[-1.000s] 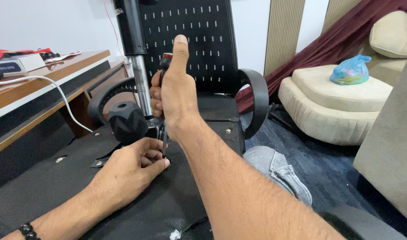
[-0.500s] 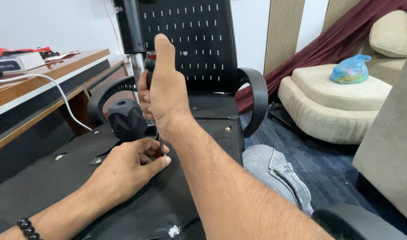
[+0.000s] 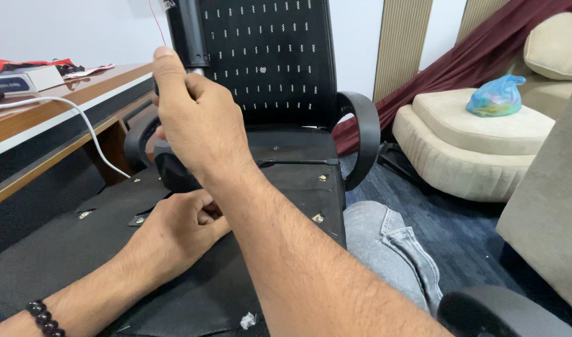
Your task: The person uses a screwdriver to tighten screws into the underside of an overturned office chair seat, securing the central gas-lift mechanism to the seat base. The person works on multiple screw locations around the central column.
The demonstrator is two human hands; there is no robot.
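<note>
- Two bare hands are at work on the black fabric-covered underside of an upturned office chair seat (image 3: 67, 249), close to a black faceted plastic knob (image 3: 170, 170) at the foot of the chair's black-and-chrome lift column (image 3: 187, 31).
- The right hand (image 3: 195, 118) is raised just above the knob and in front of the column. It is closed in a fist with the thumb up. What it grips is hidden inside the fist, so I cannot tell what it is.
- The left hand (image 3: 180, 234) rests on the underside just below the knob. Its fingers are curled and pinched together at a spot directly under the right fist, and what they pinch cannot be made out.
- Several small metal screws already sit in the underside: two (image 3: 322, 178) to the right of the knob and two (image 3: 83, 214) to its left.
- My judgement is that the fastening is well along, and the point beneath the left hand's fingertips is the one being worked. Whether it is tight is not visible.
- The underside looks flat, matt and lightly textured. A small white scrap (image 3: 247, 320) lies on its near edge, well below the knob.
- A black mesh chair back (image 3: 267, 56) with a curved armrest (image 3: 361, 137) stands behind the knob.
- A wooden table (image 3: 61, 100) with a white cable (image 3: 80, 115) is to the left of the knob.
- Far to the right of the knob is a beige cushioned seat (image 3: 473, 143) with a blue plastic bag (image 3: 495, 97) on it.
</note>
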